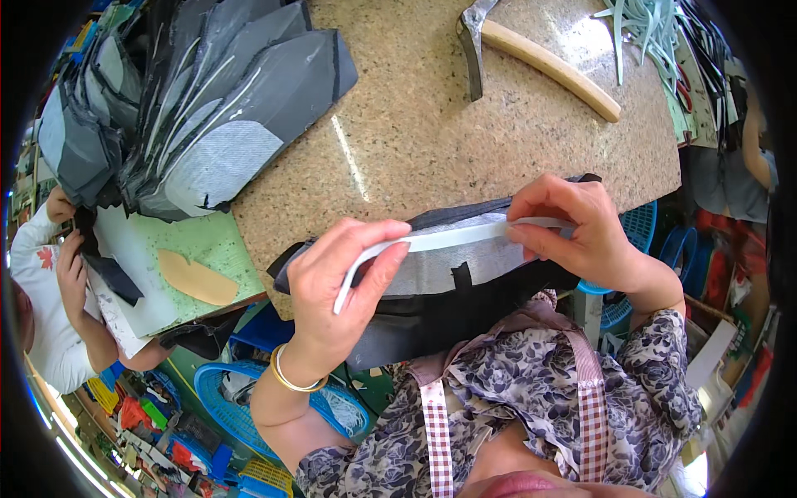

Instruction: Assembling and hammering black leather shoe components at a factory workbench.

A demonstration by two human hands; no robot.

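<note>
A narrow white strip (457, 238) is stretched between my two hands, bowed slightly. My left hand (336, 270) pinches it between thumb and fingers, and its loose end hangs down past the palm. Near the other end, my right hand (573, 224) pinches the strip too. Directly below lies a black piece of sheet material (506, 303) with a light grey backing patch (423, 280) and a small black tab. It rests along the near edge of the speckled stone slab (398, 158), partly over my lap. The strip lies along or just above its far edge; contact cannot be made out.
A fanned stack of dark grey cut pieces (290, 75) covers the slab's far left. A hammer with a wooden handle (556, 66) lies at the back right, near pale strips (652, 37). Blue baskets (224, 407) stand below. At left, a co-worker's hand (73, 270) holds black material.
</note>
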